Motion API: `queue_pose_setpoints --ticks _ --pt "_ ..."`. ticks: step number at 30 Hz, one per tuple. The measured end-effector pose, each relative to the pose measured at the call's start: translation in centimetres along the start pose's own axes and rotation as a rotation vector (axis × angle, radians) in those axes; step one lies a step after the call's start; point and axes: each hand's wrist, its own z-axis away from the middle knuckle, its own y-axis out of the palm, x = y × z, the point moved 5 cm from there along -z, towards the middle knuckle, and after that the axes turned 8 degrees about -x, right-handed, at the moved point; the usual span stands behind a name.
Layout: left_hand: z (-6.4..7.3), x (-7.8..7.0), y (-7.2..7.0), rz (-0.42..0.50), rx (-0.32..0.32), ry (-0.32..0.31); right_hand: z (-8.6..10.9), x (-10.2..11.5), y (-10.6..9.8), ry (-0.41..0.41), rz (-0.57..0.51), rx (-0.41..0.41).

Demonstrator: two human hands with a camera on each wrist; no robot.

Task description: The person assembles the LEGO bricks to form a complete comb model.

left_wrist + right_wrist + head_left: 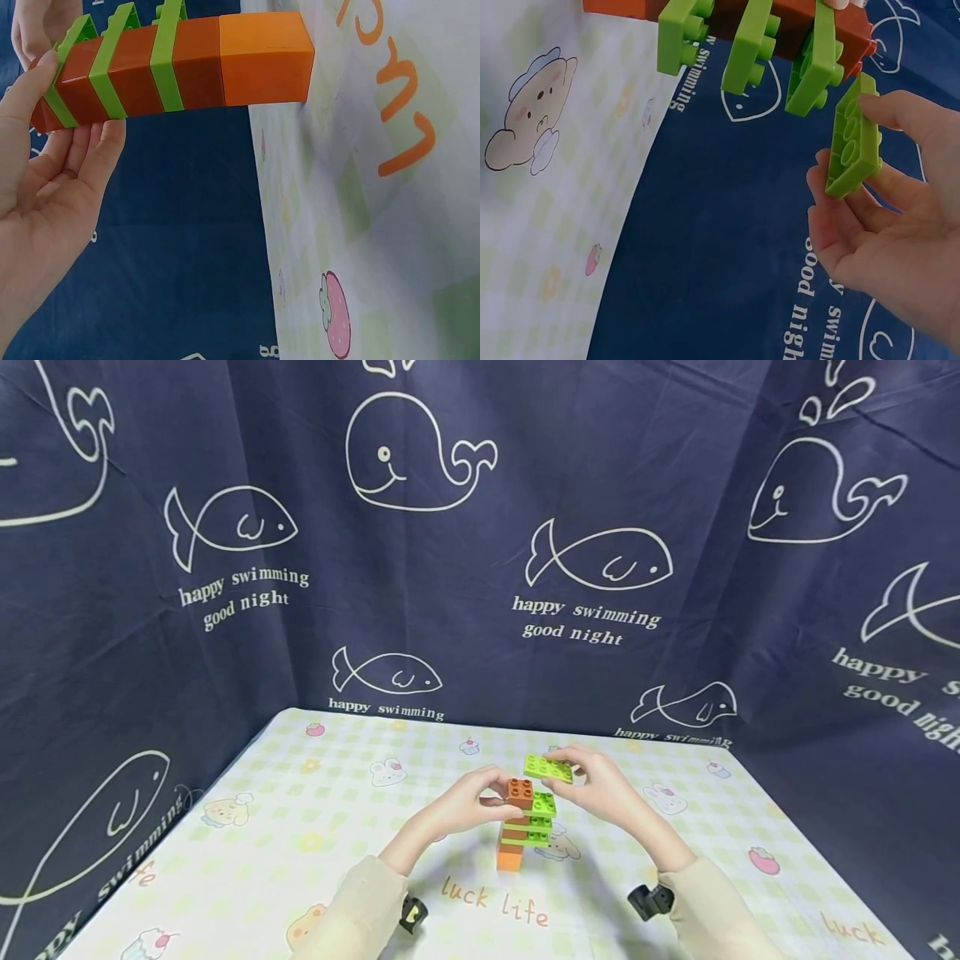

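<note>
A tower of toy building bricks (201, 67) stands on the table, an orange brick (266, 60) at its foot. Above it, reddish-brown bricks alternate with three thin green plates that jut out to the right in the head view. On top is a brown brick (520, 792) with bare studs. My left hand (467, 802) grips the tower near its top, thumb on one side and fingers on the other. Beside the top, my right hand (603, 785) pinches a loose green plate (855, 142), held in the air apart from the tower, hollow underside facing the right wrist camera.
The table (247, 877) wears a pale checked cloth printed with cartoon animals, fruit and lettering. Dark blue curtains (450, 577) with white fish and whale drawings rise behind the table and along both sides. Black wrist devices (651, 902) sit at both cuffs.
</note>
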Motion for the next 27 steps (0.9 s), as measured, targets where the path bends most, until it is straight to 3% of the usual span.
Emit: queue_pose_setpoints --ticks 10,17,27 --pt "-0.2 0.4 0.2 0.015 0.005 0.008 0.1 0.8 0.0 -0.025 -0.026 0.044" --pt "-1.4 3.5 0.7 0.012 0.008 0.007 0.2 1.3 0.1 -0.049 -0.029 0.066" --pt "-1.4 3.6 0.8 0.013 0.008 0.009 0.3 1.8 0.3 -0.084 -0.043 0.09"
